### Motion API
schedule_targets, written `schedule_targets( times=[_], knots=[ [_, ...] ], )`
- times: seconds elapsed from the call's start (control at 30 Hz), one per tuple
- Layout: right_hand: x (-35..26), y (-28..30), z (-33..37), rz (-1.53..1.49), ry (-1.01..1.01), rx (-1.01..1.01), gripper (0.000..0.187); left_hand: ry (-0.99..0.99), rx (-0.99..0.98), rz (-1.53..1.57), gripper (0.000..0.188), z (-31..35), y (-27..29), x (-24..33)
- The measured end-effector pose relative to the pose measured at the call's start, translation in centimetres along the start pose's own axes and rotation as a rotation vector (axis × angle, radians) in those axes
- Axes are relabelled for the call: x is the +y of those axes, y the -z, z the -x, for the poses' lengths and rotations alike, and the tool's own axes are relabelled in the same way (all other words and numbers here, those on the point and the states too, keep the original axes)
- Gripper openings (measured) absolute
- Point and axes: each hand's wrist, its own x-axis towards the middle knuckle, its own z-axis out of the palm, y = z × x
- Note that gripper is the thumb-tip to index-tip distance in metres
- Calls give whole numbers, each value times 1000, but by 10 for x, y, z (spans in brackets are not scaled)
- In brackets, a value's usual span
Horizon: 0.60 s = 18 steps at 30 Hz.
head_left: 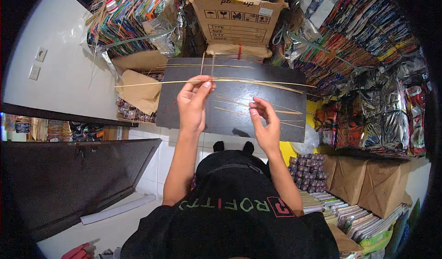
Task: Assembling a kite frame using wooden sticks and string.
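My left hand (194, 100) is closed in a pinch above a dark tabletop (221, 126). Between its thumb and fingers is a long, thin pale stick (152, 83), lying crosswise. Two short upright pieces (203, 63) rise at the fingertips; whether they are held or joined there I cannot tell. More thin sticks (281, 89) run rightward from the same hand, some perhaps resting on the table. My right hand (268, 126) hovers over the table's right part, fingers apart, with nothing visible in it. Several loose sticks (258, 105) lie beside its fingertips.
Beyond the table stands an open cardboard box (239, 22) with flat sheets on top. Bundled colourful packets (133, 29) rise at the far left, and stacked packets (368, 33) at the far right. Brown paper packages (384, 185) sit near right. A dark panel (78, 181) stands left.
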Motion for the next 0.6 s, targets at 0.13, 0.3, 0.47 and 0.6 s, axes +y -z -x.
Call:
schedule_targets(
  times=[0.13, 0.3, 0.47, 0.6],
  knots=[
    [-21, -5, -7, -108, 5, -18, 32, 15, -44, -2, 19, 7, -24, -5],
    [-35, -2, -18, -336, 16, 128, 32, 27, -57, 8, 18, 12, -36, -8],
    [-29, 39, -34, -619, -15, 345, 39, 10, -25, -38, 16, 11, -23, -2],
    [-19, 70, -41, -694, -113, 350, 44, -30, -60, -61, 16, 13, -11, -5]
  ],
)
